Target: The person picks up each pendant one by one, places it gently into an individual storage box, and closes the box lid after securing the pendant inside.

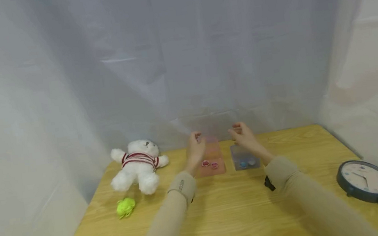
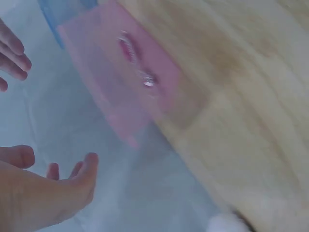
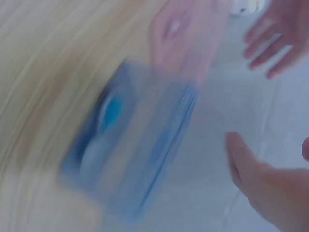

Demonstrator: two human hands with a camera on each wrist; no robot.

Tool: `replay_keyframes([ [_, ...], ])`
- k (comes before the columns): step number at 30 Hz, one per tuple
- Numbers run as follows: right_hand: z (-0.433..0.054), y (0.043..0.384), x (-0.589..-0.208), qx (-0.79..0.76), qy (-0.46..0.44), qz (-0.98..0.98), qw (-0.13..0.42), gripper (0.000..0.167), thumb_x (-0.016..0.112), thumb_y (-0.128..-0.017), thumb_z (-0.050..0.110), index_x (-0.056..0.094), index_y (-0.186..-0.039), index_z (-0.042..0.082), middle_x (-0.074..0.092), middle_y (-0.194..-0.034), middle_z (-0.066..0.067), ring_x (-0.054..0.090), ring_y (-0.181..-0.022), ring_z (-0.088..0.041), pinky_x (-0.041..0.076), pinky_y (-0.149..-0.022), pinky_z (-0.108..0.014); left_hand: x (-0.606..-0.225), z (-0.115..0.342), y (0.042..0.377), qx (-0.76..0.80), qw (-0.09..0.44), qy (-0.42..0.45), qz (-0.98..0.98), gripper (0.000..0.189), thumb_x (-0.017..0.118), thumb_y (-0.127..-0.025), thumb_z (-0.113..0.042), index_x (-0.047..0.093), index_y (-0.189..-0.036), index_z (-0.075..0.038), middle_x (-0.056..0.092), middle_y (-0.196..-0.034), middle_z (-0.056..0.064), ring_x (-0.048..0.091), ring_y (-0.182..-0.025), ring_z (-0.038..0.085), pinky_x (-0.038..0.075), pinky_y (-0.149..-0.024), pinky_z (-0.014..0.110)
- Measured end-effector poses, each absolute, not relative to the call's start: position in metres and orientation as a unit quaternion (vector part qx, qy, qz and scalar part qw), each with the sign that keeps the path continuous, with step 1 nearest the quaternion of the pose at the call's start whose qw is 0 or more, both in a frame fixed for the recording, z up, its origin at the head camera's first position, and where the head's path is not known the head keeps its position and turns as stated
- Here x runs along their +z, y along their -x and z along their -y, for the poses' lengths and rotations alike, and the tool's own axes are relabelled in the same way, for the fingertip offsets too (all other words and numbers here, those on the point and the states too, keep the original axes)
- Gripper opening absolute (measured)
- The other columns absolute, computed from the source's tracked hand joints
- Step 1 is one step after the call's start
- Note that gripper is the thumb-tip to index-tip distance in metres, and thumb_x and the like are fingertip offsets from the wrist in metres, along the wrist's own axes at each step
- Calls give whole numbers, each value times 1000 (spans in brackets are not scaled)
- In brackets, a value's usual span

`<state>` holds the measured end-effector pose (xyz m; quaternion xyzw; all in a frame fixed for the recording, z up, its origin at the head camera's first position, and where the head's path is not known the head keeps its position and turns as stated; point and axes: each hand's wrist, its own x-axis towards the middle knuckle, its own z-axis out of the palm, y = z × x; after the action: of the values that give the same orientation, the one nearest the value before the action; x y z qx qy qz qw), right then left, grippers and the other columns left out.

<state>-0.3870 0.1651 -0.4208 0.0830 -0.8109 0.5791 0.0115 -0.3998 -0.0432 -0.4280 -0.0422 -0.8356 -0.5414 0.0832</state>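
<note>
My left hand hovers above the left side of a translucent pink case, its fingers loosely bent around nothing. Two small pink items with pale rims lie in the case; their kind is unclear. Beyond a translucent blue case, my right hand hangs in the air, holding nothing. A bright blue round piece and a paler one sit inside the blue case. In the left wrist view, the left thumb and fingers stand apart, clear of the pink case. Blur softens the blue case in the right wrist view.
A white teddy bear in a striped sweater lies at the table's left, with a neon-yellow bundle before it. On the right is a round dark-rimmed clock. Pale sheeting hangs behind the wooden table.
</note>
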Motion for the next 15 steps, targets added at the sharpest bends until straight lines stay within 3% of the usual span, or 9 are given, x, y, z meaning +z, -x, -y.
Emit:
replay_keyframes([
  [5, -134, 391, -427, 611, -51, 785, -90, 78, 37, -112, 53, 16, -162, -3, 19, -170, -32, 29, -155, -53, 31, -130, -61, -446, 61, 405, -541, 39, -18, 840, 56, 49, -109, -27, 38, -154, 5, 46, -158, 30, 46, -148, 45, 38, -127, 56],
  [8, -123, 394, -434, 638, -36, 761, -114, 85, 32, -112, 55, 4, -164, -6, 5, -172, -33, 14, -158, -55, 18, -133, -65, -452, 65, 406, -550, 2, -34, 834, 67, 47, -111, -36, 28, -158, 8, 43, -158, 33, 54, -136, 43, 45, -122, 54],
  [9, -120, 395, -437, 645, -34, 754, -120, 86, 30, -112, 54, 0, -164, -7, 1, -172, -33, 12, -158, -56, 16, -133, -65, -453, 66, 406, -561, -9, -38, 827, 68, 47, -111, -36, 26, -159, 9, 45, -155, 33, 61, -124, 38, 51, -115, 50],
  [11, -115, 397, -441, 657, -29, 743, -127, 85, 28, -113, 54, -2, -165, -6, 34, -155, -36, 45, -140, -50, 38, -126, -56, -453, 66, 407, -584, -23, -44, 811, 66, 48, -111, -32, 26, -158, 9, 57, -139, 29, 64, -91, 23, 60, -88, 36],
  [12, -113, 398, -443, 661, -28, 739, -127, 83, 27, -113, 54, 0, -166, -4, 51, -136, -32, 59, -121, -42, 51, -114, -47, -453, 67, 407, -596, -22, -43, 802, 62, 49, -111, -29, 29, -156, 9, 61, -127, 24, 57, -80, 18, 57, -75, 30],
  [13, -112, 398, -444, 663, -29, 737, -129, 83, 26, -113, 54, 0, -166, -3, 52, -133, -31, 59, -114, -39, 52, -110, -45, -453, 66, 408, -606, -23, -45, 793, 59, 49, -111, -26, 30, -155, 9, 61, -125, 23, 58, -82, 17, 57, -77, 28],
  [14, -110, 399, -445, 664, -28, 737, -125, 79, 26, -113, 55, 16, -163, -5, 58, -108, -23, 59, -91, -30, 55, -93, -37, -452, 66, 408, -619, -23, -50, 784, 57, 50, -111, -24, 32, -154, 8, 62, -123, 23, 60, -82, 17, 58, -77, 28],
  [15, -109, 400, -445, 670, -41, 731, -124, 79, 24, -113, 55, 17, -163, -5, 58, -108, -24, 60, -93, -28, 54, -94, -37, -452, 67, 408, -633, -29, -51, 772, 58, 50, -110, -24, 31, -156, 7, 61, -122, 22, 58, -80, 17, 56, -75, 27],
])
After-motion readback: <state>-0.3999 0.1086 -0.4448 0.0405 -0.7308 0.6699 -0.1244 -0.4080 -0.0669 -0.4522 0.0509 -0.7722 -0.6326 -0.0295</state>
